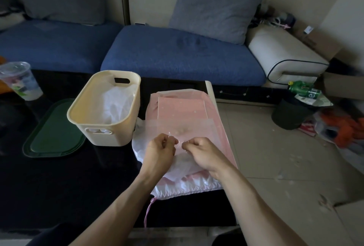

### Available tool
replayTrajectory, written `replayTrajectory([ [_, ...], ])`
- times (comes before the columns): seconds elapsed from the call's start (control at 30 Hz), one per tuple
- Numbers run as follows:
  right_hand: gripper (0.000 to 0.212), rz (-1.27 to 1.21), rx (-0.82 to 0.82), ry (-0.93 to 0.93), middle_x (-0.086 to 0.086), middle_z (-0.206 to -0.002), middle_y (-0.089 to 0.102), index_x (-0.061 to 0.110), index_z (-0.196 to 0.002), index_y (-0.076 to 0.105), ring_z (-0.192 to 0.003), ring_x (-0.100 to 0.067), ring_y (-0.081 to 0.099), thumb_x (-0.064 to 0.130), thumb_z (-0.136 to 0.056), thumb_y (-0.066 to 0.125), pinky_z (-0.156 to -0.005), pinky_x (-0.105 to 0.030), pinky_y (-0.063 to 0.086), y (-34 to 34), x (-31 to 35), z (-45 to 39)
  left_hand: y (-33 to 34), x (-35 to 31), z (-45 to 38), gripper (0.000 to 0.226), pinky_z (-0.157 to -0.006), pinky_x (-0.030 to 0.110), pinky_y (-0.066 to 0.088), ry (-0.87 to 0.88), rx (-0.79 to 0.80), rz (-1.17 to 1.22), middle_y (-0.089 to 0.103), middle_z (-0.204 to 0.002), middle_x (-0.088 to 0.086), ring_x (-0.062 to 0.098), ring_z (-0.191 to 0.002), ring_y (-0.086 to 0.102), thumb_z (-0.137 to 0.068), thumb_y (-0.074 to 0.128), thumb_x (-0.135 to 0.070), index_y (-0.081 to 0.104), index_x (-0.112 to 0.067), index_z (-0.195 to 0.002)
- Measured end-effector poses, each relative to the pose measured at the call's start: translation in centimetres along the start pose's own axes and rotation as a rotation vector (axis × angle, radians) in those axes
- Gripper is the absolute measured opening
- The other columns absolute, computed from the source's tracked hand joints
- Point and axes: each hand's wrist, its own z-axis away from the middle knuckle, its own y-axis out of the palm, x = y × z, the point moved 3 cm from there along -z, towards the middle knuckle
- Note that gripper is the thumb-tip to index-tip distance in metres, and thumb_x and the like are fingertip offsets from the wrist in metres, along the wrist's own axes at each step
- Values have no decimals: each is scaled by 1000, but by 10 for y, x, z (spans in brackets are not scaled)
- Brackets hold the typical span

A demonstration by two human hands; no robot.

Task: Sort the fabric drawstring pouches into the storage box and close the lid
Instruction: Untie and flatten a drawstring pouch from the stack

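We see both hands working close together over a stack of pink and white drawstring pouches (183, 111) that lies at the right end of the dark bench (59, 176), just beside the cream storage box (106, 111). The left hand (160, 151) has its fingers (169, 140) curled and appears to pinch a thin cord or a bit of the sheer fabric of the top pouch; the right hand (202, 153) has its fingers likewise curled in, pinching at the same spot, though the exact thing caught between them is too small for us to tell. The two hands nearly touch at the knuckles. The box stands open with white fabric (116, 102) inside it. Its green lid (53, 129) lies flat on the bench to the left, touching or just beside the box. A pink drawstring (148, 212) hangs down from the near edge of the stack. A clear plastic cup (19, 80) stands at the far left of the bench, well apart from the box. Beyond the bench is a blue sofa (177, 54) with a grey cushion (214, 7), and on the tiled floor to the right stands a dark bin (291, 113) with a green bottle (303, 89) on top
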Motion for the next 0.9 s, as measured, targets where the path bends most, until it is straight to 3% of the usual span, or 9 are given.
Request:
replayTrajectory([
  [0.07, 28, 98, -144, -64, -1, -74, 60, 5, -83, 62, -69, -17, 55, 27, -99, 55, -61, -31, 39, 0, 1, -1, -1, -2, -1, 22, -44, 12, 33, -28, 0, 21, 56, -58, -2, 0, -44, 46, -100, 50, -17, 68, -10, -88],
  [0.13, 26, 2, -240, -102, 1, -79, 69, 6, -89, 63, -75, -17, 65, 28, -100, 53, -71, -31, 49, 1, 0, -2, -2, -2, -2, 24, -43, 14, 32, -60, 3, 30, 56, -59, -3, 4, -47, 46, -100, 49, -20, 68, -13, -87],
  [0.3, 20, -281, -269, -158, 3, -64, 70, 13, -93, 64, -65, -8, 69, 27, -104, 54, -71, -25, 53, 5, 3, 0, 0, 3, 1, 25, -48, 16, 38, -183, 18, 136, 57, -62, -1, 12, -57, 48, -102, 45, -17, 68, -11, -92],
  [0.4, 26, -113, -238, -218, 3, -55, 62, 8, -81, 71, -53, -9, 59, 24, -99, 61, -61, -25, 47, 4, 3, -6, -4, 2, -2, 24, -60, 22, 45, -171, 64, 156, 65, -64, 0, 10, -58, 55, -101, 50, -17, 71, -11, -90],
  [0.53, 20, 374, -289, -234, -3, -78, 71, 14, -86, 73, -73, -22, 65, 25, -96, 60, -64, -32, 49, 1, 0, -7, -15, 1, -10, 17, -64, 33, 53, -78, 143, 102, 73, -71, 6, 14, -58, 62, -93, 65, -17, 76, -8, -84],
  [0.6, 20, 538, -220, -260, -3, -85, 73, 16, -85, 73, -79, -23, 67, 22, -94, 56, -68, -33, 53, 0, 0, -5, -17, -1, -13, 21, -67, 36, 55, 53, 103, -8, 71, -69, 7, 13, -61, 62, -90, 70, -23, 75, -7, -78],
  [0.67, 27, 534, -27, -291, -2, -85, 75, 16, -71, 69, -80, -20, 69, 13, -92, 53, -71, -35, 56, 0, 1, -3, -15, -4, -12, 24, -72, 34, 53, 203, 65, -77, 69, -68, 3, 12, -68, 66, -90, 70, -25, 72, -8, -72],
  [0.77, 41, 344, 194, -270, 20, -66, 69, 21, -55, 55, -65, 6, 61, 4, -92, 47, -62, -20, 44, 3, 9, 2, -10, -10, -8, 19, -72, 24, 55, 311, 77, -94, 72, -73, -3, 8, -75, 69, -92, 69, -21, 74, -10, -78],
  [0.9, 27, 136, 156, -245, 6, -77, 73, 24, -60, 68, -78, -8, 67, 25, -81, 51, -76, -31, 52, 4, 11, 0, -6, -12, -5, 17, -64, 24, 55, 291, 135, -73, 72, -70, 2, 14, -66, 69, -94, 64, -17, 72, -9, -82],
])
